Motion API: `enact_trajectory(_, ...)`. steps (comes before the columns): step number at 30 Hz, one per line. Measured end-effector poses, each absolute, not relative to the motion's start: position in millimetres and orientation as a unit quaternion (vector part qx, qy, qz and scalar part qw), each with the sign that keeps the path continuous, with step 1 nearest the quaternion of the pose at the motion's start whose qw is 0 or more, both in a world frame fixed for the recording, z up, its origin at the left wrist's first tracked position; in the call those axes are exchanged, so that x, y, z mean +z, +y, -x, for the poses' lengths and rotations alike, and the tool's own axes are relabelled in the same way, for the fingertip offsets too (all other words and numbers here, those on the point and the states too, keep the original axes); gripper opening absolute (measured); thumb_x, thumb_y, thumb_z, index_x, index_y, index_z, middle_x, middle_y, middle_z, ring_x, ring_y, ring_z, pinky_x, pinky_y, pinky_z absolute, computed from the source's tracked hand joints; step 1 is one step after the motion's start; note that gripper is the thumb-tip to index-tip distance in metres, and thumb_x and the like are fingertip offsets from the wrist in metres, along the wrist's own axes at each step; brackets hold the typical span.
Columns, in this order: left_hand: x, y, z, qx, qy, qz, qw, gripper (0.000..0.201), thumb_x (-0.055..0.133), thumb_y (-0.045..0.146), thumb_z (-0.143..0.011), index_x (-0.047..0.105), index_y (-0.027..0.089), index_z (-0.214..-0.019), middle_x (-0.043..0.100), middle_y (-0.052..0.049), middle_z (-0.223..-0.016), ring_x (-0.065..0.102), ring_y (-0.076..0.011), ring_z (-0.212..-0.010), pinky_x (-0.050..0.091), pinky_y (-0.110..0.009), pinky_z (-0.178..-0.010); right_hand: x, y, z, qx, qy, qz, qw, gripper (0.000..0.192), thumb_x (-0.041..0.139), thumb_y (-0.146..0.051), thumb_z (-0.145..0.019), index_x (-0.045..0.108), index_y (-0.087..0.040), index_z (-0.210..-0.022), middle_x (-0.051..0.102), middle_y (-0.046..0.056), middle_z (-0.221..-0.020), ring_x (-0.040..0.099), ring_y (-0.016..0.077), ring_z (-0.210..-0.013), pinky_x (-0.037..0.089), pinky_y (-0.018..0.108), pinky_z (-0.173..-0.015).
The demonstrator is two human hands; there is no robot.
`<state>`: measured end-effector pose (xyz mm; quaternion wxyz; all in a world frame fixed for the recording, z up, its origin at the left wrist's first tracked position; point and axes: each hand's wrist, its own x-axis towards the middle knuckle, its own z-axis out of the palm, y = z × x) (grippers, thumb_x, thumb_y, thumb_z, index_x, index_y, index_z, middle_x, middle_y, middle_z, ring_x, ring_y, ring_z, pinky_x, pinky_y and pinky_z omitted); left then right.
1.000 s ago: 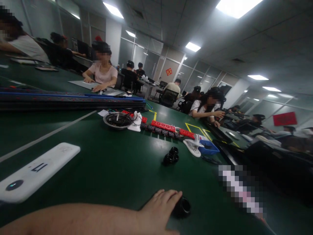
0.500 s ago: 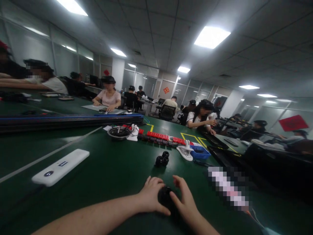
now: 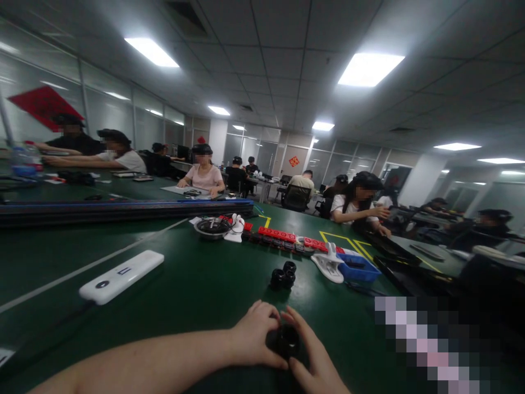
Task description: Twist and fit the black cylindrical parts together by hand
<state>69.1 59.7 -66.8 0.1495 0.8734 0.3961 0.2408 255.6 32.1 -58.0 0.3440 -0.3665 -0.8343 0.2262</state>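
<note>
Low in the head view, a small black cylindrical piece (image 3: 288, 340) with a dark hollow-looking top is between my hands, close to the green tabletop. My left hand (image 3: 257, 335) wraps it from the left, thumb in front and fingers behind. From the right, my right hand (image 3: 314, 350) curves round the same piece, its fingertips near the far side and its thumb near the front. Shadow hides exactly where the fingers touch. Beyond my hands stands a cluster of similar black pieces (image 3: 284, 276).
Farther back lie a row of red and black blocks (image 3: 283, 238), a round metal dish (image 3: 212, 229), a white clamp (image 3: 329, 264) and a blue bin (image 3: 359, 267). At left rests a white power strip-like box (image 3: 123, 276). Long dark bars (image 3: 123, 210) cross behind. Other people sit around.
My right hand's fingers have closed in round the black piece, where they stood farther apart before. My left hand keeps its grip. The whole view has shifted as my head turned slightly left.
</note>
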Motion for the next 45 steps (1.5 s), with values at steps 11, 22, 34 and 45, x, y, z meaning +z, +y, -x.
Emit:
enact_trajectory(11, -67, 64, -65, 0.247, 0.397, -0.872, 0.144, 0.044, 0.070, 0.050, -0.057, 0.061, 0.023, -0.090, 0.051, -0.002, -0.101, 0.046, -0.0233, -0.094, 0.040, -0.032, -0.084, -66, 36, -245, 0.138, -0.795, 0.450, 0.384, 0.035, 0.052, -0.024, -0.074, 0.047, -0.017, -0.108, 0.059, 0.011, -0.104, 0.058, 0.0245, -0.097, 0.049, 0.037, -0.083)
enact_trajectory(22, -68, 63, -63, 0.253, 0.387, -0.875, 0.141, 0.044, 0.070, 0.050, -0.058, 0.061, 0.022, -0.091, 0.052, -0.003, -0.105, 0.046, -0.0242, -0.096, 0.038, -0.034, -0.087, -65, 36, -244, 0.122, -0.814, 0.438, 0.361, 0.040, 0.057, -0.028, -0.073, 0.044, -0.018, -0.110, 0.055, 0.011, -0.108, 0.056, 0.0262, -0.099, 0.048, 0.040, -0.084)
enact_trajectory(34, -66, 64, -64, 0.244, 0.372, -0.886, 0.131, 0.044, 0.069, 0.050, -0.060, 0.061, 0.022, -0.093, 0.054, -0.003, -0.103, 0.047, -0.0242, -0.095, 0.037, -0.035, -0.087, -62, 31, -243, 0.142, -0.791, 0.474, 0.361, 0.049, 0.058, -0.028, -0.072, 0.042, -0.016, -0.116, 0.052, 0.013, -0.115, 0.050, 0.0286, -0.108, 0.043, 0.045, -0.090)
enact_trajectory(45, -59, 61, -65, 0.230, 0.378, -0.885, 0.146, 0.046, 0.069, 0.050, -0.060, 0.060, 0.021, -0.095, 0.054, -0.003, -0.103, 0.046, -0.0246, -0.097, 0.037, -0.036, -0.087, -60, 28, -245, 0.184, -0.807, 0.432, 0.358, 0.053, 0.052, -0.022, -0.075, 0.034, -0.017, -0.125, 0.047, 0.013, -0.124, 0.046, 0.0257, -0.115, 0.037, 0.045, -0.096)
